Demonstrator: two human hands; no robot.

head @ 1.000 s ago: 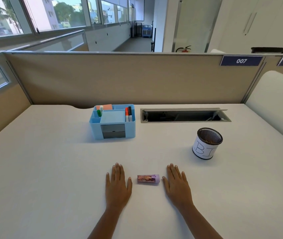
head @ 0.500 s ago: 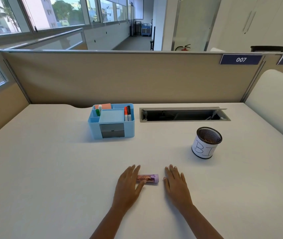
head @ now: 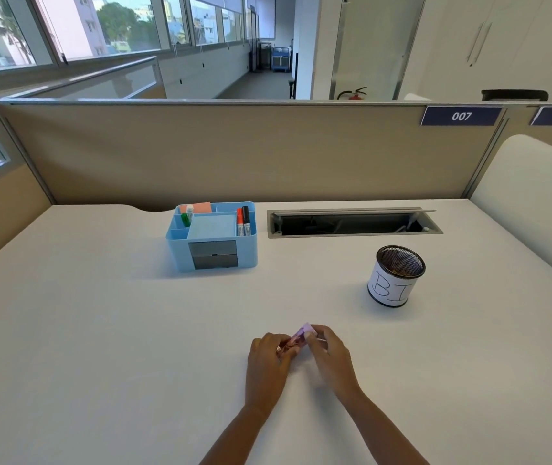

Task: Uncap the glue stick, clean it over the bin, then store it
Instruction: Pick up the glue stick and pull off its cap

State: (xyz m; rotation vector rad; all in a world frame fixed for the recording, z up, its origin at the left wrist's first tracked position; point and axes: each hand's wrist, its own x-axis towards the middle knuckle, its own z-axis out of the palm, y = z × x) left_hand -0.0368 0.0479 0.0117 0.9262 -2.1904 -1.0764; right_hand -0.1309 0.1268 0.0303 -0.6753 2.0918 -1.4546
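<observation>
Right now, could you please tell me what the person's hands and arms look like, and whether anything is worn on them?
Both are bare: the left hand and right hand show no gloves, rings, watch or bracelet, and both forearms are uncovered to the frame's bottom edge, with no sleeve in sight.

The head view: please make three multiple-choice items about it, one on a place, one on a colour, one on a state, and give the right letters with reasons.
1. Where does the mesh bin stand, seen from the blue organizer?
A. to its right and nearer the person
B. to its left
C. inside it

2. What colour is the end of the glue stick that shows above the fingers?
A. green
B. lilac
C. black

3. How is the glue stick held?
A. it lies untouched
B. by one hand only
C. by both hands, off the table

Key: 1 A, the bin sits right of the organizer; 2 B, the glue stick has a lilac end; 3 C, the left hand and right hand both grip it.
</observation>
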